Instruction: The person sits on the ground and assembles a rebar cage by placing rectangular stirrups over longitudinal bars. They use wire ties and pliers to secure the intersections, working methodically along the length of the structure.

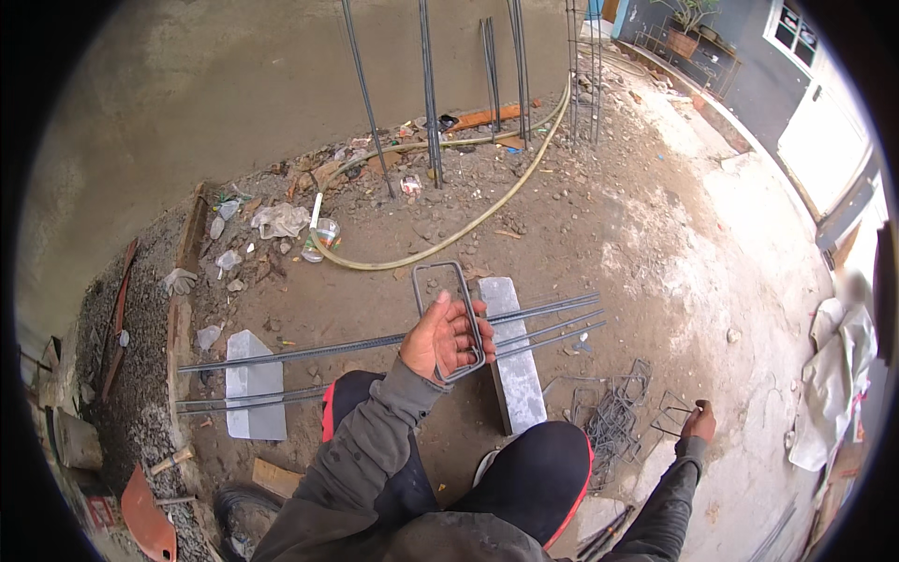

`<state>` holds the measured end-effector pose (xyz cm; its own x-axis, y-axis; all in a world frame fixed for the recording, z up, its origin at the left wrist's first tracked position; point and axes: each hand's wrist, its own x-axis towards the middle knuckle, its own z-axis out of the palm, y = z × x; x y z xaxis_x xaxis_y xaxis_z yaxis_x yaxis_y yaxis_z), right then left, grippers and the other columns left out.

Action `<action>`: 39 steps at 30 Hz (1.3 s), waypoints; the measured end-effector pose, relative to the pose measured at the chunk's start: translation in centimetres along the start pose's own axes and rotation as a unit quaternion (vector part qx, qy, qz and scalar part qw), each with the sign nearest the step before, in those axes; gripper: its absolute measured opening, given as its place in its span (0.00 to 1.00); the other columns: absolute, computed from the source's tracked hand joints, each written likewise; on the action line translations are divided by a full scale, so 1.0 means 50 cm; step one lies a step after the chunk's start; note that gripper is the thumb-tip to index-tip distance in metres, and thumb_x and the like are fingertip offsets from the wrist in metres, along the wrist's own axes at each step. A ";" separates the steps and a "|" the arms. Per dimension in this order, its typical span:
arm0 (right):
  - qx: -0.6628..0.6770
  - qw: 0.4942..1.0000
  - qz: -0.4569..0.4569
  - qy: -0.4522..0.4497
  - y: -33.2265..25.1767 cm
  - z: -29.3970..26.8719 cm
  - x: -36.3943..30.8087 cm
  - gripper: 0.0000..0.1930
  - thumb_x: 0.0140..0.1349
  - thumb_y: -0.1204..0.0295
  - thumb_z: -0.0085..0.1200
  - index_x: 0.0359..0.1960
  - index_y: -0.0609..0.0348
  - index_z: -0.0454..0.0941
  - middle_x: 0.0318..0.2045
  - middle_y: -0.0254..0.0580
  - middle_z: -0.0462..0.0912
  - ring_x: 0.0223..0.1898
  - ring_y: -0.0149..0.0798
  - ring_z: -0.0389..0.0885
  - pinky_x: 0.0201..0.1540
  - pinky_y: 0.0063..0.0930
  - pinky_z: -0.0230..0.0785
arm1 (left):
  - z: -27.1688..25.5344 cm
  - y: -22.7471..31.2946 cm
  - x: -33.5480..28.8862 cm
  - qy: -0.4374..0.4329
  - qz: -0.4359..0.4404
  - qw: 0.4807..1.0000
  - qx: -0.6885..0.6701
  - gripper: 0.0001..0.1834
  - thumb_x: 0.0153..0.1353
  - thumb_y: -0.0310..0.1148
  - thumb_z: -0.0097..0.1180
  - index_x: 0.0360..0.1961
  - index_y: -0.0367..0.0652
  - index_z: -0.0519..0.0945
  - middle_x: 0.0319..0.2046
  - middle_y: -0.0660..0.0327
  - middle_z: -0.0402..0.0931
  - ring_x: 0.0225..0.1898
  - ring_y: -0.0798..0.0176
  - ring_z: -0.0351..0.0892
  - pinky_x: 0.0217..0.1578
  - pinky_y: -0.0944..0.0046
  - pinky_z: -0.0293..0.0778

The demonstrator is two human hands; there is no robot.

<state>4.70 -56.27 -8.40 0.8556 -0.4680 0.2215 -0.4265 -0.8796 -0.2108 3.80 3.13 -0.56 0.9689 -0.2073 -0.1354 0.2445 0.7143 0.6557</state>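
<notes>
My left hand (448,339) is palm up over the long steel bars (375,343), its fingers partly curled. Bent rectangular rebar stirrups (436,264) rest in it, looped about the fingers. Off to the right, my right hand (698,423) is low over the ground, its fingers closed on one side of another wire stirrup (667,409). Beside it lies a tangled heap of stirrups (613,421). The bars run across two pale concrete blocks, one on the right (517,375) and one on the left (255,398). My knees are bent in front of the bars.
A yellowish hose (449,251) curves over the dirt beyond the bars. Upright rebar (431,103) stands before the grey wall (206,84). Plastic litter (281,221) lies along it. A hammer (174,460) and an orange-brown sheet (147,515) are at lower left; a pale sack (824,384) is far right.
</notes>
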 end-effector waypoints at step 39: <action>0.354 0.853 -0.353 -0.151 -0.642 -0.102 -0.219 0.16 0.66 0.55 0.62 0.43 0.54 0.85 0.24 0.48 0.85 0.30 0.49 0.87 0.32 0.42 0.75 | -0.036 -0.016 0.007 0.066 0.010 0.996 -0.066 0.41 0.68 0.62 0.57 0.59 0.30 0.70 0.53 0.49 0.73 0.55 0.47 0.76 0.60 0.43 0.74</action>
<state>7.54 -23.36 0.78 0.9079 0.2949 0.2980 0.4189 -0.6111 -0.6717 4.01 3.67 -2.46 0.9683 -0.1089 -0.2249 0.2195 0.8009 0.5572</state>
